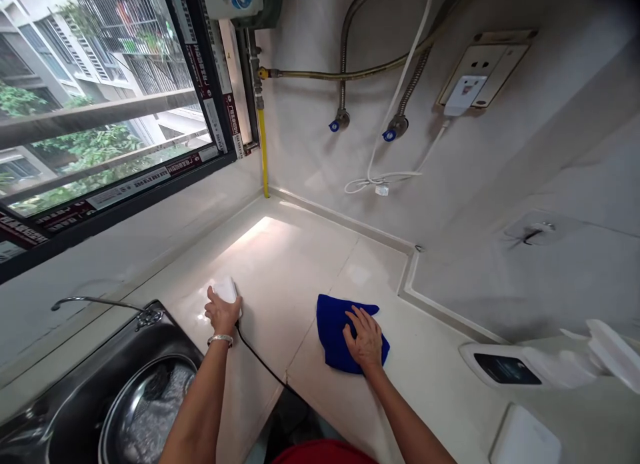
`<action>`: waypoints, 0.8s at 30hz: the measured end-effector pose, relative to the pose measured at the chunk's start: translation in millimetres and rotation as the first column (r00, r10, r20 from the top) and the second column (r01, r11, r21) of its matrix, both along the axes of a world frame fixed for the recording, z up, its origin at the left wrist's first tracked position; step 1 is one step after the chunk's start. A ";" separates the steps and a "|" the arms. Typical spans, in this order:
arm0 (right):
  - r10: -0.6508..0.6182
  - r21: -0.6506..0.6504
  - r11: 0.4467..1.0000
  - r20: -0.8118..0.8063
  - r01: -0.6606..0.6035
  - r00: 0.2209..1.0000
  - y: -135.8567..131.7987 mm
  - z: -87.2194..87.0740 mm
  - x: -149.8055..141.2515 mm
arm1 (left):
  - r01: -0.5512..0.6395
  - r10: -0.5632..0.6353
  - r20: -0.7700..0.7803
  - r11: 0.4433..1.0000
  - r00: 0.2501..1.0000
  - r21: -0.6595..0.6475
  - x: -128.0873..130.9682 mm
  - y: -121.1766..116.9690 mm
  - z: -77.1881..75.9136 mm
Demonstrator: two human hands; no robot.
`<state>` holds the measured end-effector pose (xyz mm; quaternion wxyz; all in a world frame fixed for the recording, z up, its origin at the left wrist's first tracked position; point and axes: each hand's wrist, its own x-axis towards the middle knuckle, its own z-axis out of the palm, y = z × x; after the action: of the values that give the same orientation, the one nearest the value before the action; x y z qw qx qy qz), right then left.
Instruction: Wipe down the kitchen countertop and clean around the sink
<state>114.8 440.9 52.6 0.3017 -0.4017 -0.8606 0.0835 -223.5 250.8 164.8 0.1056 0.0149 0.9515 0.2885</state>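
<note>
My left hand (pixel 221 312) is closed round a small white device (pixel 226 289) that rests on the pale countertop (pixel 285 264); a black cable (pixel 263 365) runs from it back toward me. A silver bracelet sits on that wrist. My right hand (pixel 364 337) lies flat with fingers spread on a blue cloth (pixel 334 327), pressing it onto the countertop to the right of the device.
A steel sink (pixel 135 397) with a tap (pixel 95 301) lies at lower left, under a window (pixel 100 117). Hoses, a yellow gas pipe (pixel 263 151), a wall socket (pixel 477 74) and a white cord hang on the wall. A white appliance (pixel 505 367) stands at right.
</note>
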 end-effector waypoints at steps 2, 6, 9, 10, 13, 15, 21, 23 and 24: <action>-0.002 0.004 1.000 0.001 0.002 1.000 0.8 -2.1 0.0 | -0.001 0.001 -0.011 1.000 1.000 -0.001 -6.5 5.1 -1.6; 0.001 0.027 1.000 0.007 -0.001 1.000 2.2 -6.1 -0.4 | -0.015 0.013 -0.063 0.999 0.998 -0.038 -15.3 15.6 -8.7; -0.003 0.049 0.999 -0.003 0.003 1.000 3.1 -9.2 -1.1 | -0.038 0.029 -0.088 0.994 0.996 -0.102 -19.1 23.5 -15.5; -0.006 0.053 0.999 -0.009 0.006 1.000 3.3 -10.3 -1.3 | -0.044 0.034 -0.085 0.992 0.996 -0.118 -19.8 25.9 -17.1; -0.009 0.052 0.999 -0.015 0.010 1.000 3.9 -13.6 -2.0 | -0.055 0.044 -0.079 0.989 0.996 -0.137 -20.2 31.7 -18.5; -0.008 0.051 0.999 -0.016 0.009 1.000 4.4 -16.0 -2.5 | -0.059 0.047 -0.090 0.990 0.995 -0.131 -19.4 33.3 -16.8; -0.001 0.074 0.997 -0.027 0.003 1.000 7.4 -20.9 -5.1 | -0.056 0.045 -0.125 0.995 0.991 -0.083 -11.3 23.7 -10.7; -0.001 0.085 0.996 -0.028 0.004 1.000 7.4 -18.7 -5.6 | -0.053 0.041 -0.168 0.996 0.985 -0.066 -0.2 19.4 -10.4; -0.001 0.088 0.996 -0.027 0.003 1.000 7.0 -16.6 -5.8 | -0.051 0.041 -0.214 0.998 0.976 -0.041 8.6 17.7 -10.1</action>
<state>109.0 447.9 36.0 0.3307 -0.3878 -0.8589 0.0506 -214.9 268.5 154.7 -0.0035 0.0213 0.9638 0.2656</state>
